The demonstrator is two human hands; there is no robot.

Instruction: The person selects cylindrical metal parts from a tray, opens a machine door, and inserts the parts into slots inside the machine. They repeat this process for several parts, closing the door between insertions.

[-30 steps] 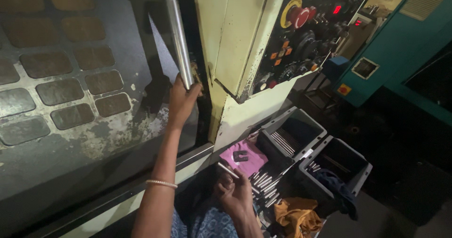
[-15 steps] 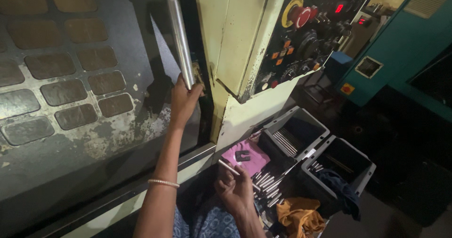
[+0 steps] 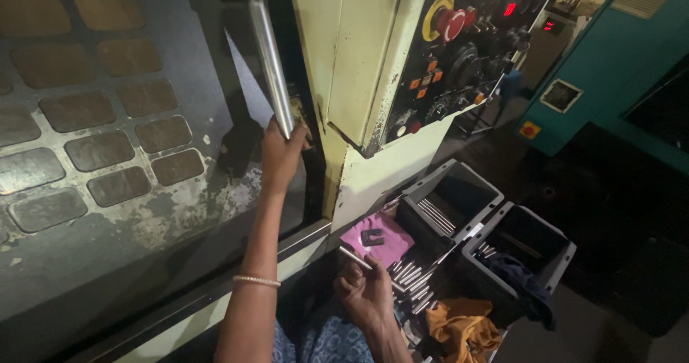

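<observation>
Little had moved since earlier: left hand (image 3: 280,151) kept its grip closed around the door handle (image 3: 269,61); right hand (image 3: 367,298) held a metal rod (image 3: 355,257), door not fully slid.

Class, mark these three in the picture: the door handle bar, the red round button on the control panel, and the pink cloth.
door handle bar (image 3: 269,61), head view, middle of the shiny metal shaft.
red round button (image 3: 453,24), head view, centre of its cap.
pink cloth (image 3: 395,244), head view, bare right part.

door handle (image 3: 267,54) top cut off, orange cloth (image 3: 463,331) partly cropped
</observation>
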